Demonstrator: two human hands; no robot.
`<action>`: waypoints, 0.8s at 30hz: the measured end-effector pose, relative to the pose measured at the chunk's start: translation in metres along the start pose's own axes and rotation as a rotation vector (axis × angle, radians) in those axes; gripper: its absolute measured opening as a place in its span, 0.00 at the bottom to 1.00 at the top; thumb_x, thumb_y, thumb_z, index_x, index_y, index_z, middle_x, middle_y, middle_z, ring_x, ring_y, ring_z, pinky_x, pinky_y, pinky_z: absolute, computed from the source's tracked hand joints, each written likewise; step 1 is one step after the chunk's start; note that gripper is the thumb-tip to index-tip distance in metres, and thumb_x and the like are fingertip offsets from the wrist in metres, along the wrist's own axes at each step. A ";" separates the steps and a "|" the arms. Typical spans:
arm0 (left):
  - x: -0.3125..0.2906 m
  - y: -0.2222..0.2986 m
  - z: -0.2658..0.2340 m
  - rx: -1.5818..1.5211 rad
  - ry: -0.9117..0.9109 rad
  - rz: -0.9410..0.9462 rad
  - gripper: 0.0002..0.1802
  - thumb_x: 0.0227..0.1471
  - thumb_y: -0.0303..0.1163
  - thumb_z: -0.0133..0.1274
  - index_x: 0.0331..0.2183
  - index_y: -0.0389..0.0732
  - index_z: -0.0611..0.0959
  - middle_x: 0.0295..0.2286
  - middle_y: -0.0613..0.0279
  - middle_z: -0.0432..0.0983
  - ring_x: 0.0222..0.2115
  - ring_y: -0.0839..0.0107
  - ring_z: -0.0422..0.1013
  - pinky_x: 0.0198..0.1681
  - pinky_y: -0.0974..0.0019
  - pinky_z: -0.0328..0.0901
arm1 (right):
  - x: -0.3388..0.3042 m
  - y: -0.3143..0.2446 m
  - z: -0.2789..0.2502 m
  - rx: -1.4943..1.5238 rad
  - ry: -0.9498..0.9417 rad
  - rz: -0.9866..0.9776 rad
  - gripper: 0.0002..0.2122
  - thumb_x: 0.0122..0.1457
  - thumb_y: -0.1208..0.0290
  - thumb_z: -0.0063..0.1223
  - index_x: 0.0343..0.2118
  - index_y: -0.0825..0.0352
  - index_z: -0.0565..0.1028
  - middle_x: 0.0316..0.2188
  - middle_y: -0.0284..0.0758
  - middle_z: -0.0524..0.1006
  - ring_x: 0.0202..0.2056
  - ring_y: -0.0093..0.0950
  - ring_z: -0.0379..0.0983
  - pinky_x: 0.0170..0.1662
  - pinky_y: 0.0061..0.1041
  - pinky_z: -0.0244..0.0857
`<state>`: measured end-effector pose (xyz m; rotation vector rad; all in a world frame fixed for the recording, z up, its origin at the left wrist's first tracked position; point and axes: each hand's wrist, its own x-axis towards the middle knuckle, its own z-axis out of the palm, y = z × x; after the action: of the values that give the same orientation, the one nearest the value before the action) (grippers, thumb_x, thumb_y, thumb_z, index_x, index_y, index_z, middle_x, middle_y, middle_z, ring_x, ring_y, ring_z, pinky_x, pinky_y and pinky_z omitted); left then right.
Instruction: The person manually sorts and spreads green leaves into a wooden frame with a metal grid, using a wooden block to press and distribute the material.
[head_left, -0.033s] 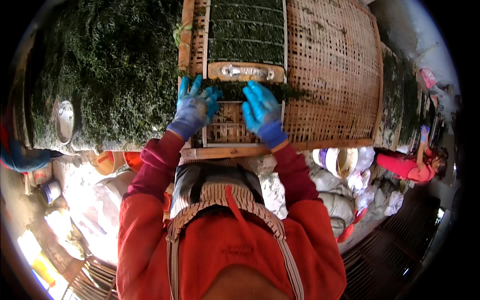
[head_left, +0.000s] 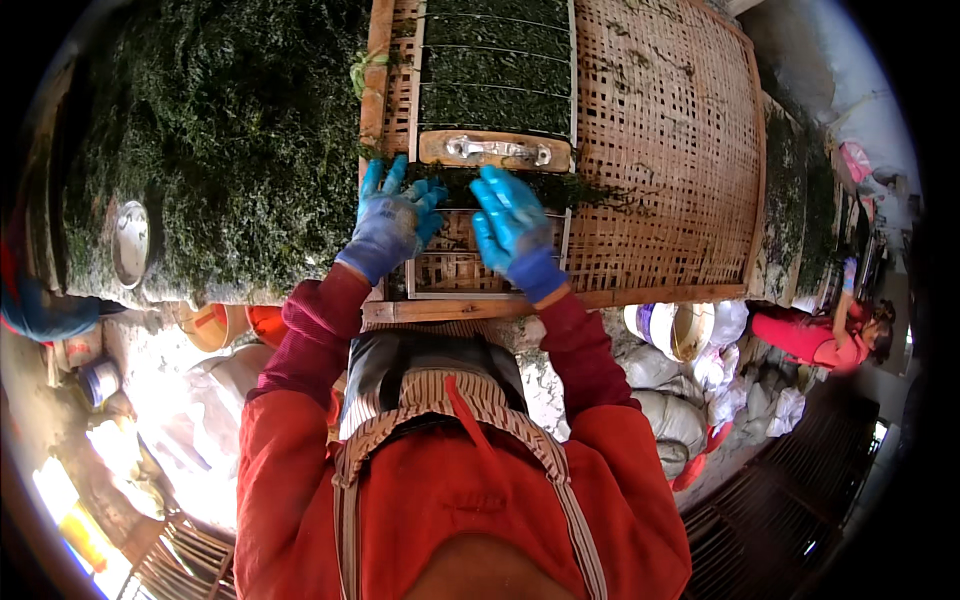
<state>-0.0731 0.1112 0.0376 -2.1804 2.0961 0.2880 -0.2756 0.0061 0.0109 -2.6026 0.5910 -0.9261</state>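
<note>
Seaweed frame: I saw a narrow metal-edged frame (head_left: 494, 70) lying on the woven bamboo mat (head_left: 670, 150), its long axis running straight away from me toward the top of the view.
Frame filling: dark green seaweed (head_left: 495, 105) sat in cross-wise bands inside the frame, parted by thin bars; the near end toward my body showed bare mat.
Wooden block: a tan wooden block with a metal handle (head_left: 497, 150) lay across the frame, at right angles to its long axis, just beyond my fingertips.
Left hand: my left hand (head_left: 392, 220), in a blue glove, lay spread with fingers parted, resting on the frame's left edge and on the loose seaweed below the block; it clasped nothing that I could see.
Right hand: my right hand (head_left: 515, 232), in a brighter blue glove, lay flat and spread over the middle of the frame, fingers pointing up toward the block, pressing on the seaweed rather than grasping it.
Hands together: the two were near each other, side by side, not touching.
Mat edge: a wooden rail (head_left: 640, 296) bordered the mat closest to me.
Left side: a large heap of dark seaweed (head_left: 230, 150) filled the view beside the mat, with a round metal bowl (head_left: 130, 243) at its near edge.
Right side: another person in red (head_left: 815, 340) was at the far right.
</note>
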 end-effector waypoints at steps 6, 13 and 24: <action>-0.037 -0.067 -0.002 -0.460 0.306 -0.114 0.49 0.50 0.49 0.65 0.68 0.59 0.60 0.69 0.61 0.50 0.70 0.54 0.46 0.73 0.50 0.37 | 0.004 -0.020 0.029 0.129 0.028 0.184 0.18 0.63 0.65 0.52 0.55 0.65 0.75 0.59 0.38 0.74 0.57 0.39 0.73 0.62 0.35 0.66; 0.010 -0.024 -0.011 0.102 0.045 -0.243 0.40 0.55 0.43 0.57 0.67 0.48 0.64 0.67 0.54 0.56 0.70 0.57 0.49 0.71 0.51 0.44 | 0.016 -0.027 0.054 0.107 -0.151 0.144 0.23 0.66 0.60 0.47 0.60 0.66 0.69 0.64 0.38 0.69 0.59 0.37 0.69 0.63 0.34 0.63; 0.094 0.128 -0.042 -0.335 -0.046 0.445 0.20 0.50 0.26 0.55 0.48 0.43 0.79 0.39 0.57 0.78 0.31 0.63 0.73 0.29 0.60 0.73 | 0.000 -0.034 0.037 -0.042 -0.477 0.105 0.21 0.62 0.60 0.52 0.57 0.58 0.74 0.63 0.39 0.68 0.63 0.36 0.64 0.67 0.39 0.54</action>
<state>-0.1945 0.0046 0.0666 -1.7944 2.6477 0.7670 -0.2416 0.0415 -0.0020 -2.6608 0.6076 -0.2421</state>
